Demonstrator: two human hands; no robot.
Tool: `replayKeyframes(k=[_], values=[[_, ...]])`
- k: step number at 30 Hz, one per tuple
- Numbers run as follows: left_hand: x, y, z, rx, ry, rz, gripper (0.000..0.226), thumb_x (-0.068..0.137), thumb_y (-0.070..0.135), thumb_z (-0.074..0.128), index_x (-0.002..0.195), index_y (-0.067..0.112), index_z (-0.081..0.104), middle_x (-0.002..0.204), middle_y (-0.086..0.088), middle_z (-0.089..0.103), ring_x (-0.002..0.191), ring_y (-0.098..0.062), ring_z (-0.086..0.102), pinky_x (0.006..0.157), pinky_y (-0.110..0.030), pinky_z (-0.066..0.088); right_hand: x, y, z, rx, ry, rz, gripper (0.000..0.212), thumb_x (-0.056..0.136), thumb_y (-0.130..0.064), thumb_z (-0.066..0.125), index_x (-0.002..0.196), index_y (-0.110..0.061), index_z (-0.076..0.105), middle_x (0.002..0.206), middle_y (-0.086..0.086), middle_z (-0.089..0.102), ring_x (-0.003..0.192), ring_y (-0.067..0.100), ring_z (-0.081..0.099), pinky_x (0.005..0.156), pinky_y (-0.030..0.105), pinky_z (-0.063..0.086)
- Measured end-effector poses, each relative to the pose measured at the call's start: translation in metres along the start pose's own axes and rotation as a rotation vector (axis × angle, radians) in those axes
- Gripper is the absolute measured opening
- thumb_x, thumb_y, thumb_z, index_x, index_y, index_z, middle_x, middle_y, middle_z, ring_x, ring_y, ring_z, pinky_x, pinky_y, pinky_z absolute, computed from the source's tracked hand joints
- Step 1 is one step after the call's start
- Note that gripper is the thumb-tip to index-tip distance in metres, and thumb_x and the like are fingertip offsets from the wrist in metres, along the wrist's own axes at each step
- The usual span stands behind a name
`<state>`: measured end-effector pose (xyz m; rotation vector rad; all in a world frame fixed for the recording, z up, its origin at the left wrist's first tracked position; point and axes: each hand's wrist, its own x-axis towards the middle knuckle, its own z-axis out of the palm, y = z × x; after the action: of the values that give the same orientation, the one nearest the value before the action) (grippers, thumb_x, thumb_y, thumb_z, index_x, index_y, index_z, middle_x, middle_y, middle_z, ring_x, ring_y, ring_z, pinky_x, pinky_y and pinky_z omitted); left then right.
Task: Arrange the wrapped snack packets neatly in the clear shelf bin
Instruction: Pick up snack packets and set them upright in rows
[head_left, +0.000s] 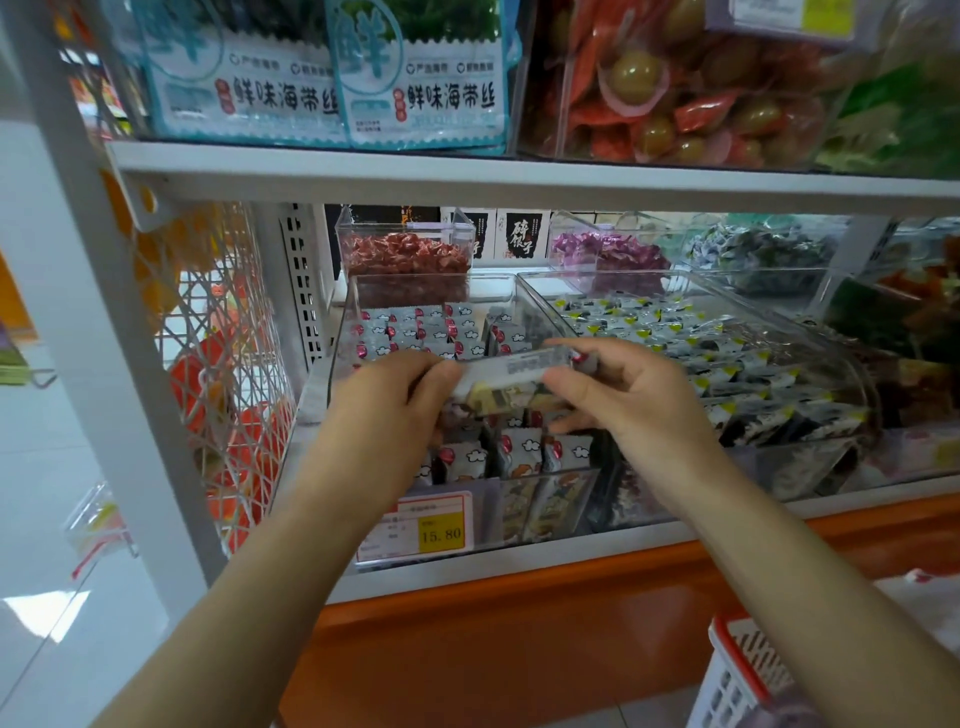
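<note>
A clear shelf bin (343, 332) on the lower shelf holds several grey wrapped snack packets (519, 452) with red and cloud marks, standing in rows. Above the bin's middle both hands hold a bunch of these packets (511, 376) sideways. My left hand (395, 405) grips the bunch's left end, and my right hand (628, 395) grips its right end with thumb on top. The hands hide the middle rows of the bin.
A second clear bin (810, 332) of black and white packets stands right beside it. Small bins of red candy (405, 254) and purple candy (608, 254) sit behind. A yellow 15.80 price tag (439, 532) fronts the bin. The upper shelf edge (519, 174) hangs overhead; a white basket (737, 670) stands lower right.
</note>
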<state>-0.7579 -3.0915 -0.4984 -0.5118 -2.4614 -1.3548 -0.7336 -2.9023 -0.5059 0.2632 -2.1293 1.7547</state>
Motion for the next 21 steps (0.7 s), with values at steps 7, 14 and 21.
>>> replayKeyframes(k=[7, 14, 21], values=[[0.02, -0.018, 0.015, 0.732, -0.249, 0.015, 0.062, 0.097, 0.049, 0.02, 0.146, 0.011, 0.023, 0.156, -0.01, 0.014, 0.144, -0.024, 0.006, 0.116, -0.038, 0.009, 0.046, -0.008, 0.019, -0.182, 0.234, -0.139, 0.019, 0.082, -0.011, 0.068, 0.093, -0.014, 0.052, 0.094, 0.012, 0.065, 0.066, 0.017, 0.069, 0.057, 0.027, 0.058], [0.017, -0.019, 0.016, 0.772, -0.371, -0.043, 0.069, 0.092, 0.056, 0.009, 0.143, 0.013, 0.027, 0.152, -0.01, 0.024, 0.143, -0.024, 0.011, 0.116, -0.041, 0.008, 0.115, -0.002, 0.063, -0.446, 0.011, -0.179, 0.022, 0.085, -0.018, 0.067, 0.099, -0.003, 0.059, 0.094, 0.004, 0.058, 0.085, 0.019, 0.06, 0.072, 0.026, 0.052], [0.008, -0.008, 0.005, 1.012, -0.29, 0.074, 0.069, 0.094, 0.053, 0.008, 0.147, 0.009, 0.019, 0.156, -0.011, 0.011, 0.145, -0.025, 0.0, 0.117, -0.041, 0.0, 0.137, 0.004, 0.081, -0.706, -0.216, -0.263, 0.021, 0.082, -0.017, 0.07, 0.093, -0.002, 0.06, 0.083, 0.001, 0.054, 0.072, 0.011, 0.044, 0.053, 0.012, 0.029]])
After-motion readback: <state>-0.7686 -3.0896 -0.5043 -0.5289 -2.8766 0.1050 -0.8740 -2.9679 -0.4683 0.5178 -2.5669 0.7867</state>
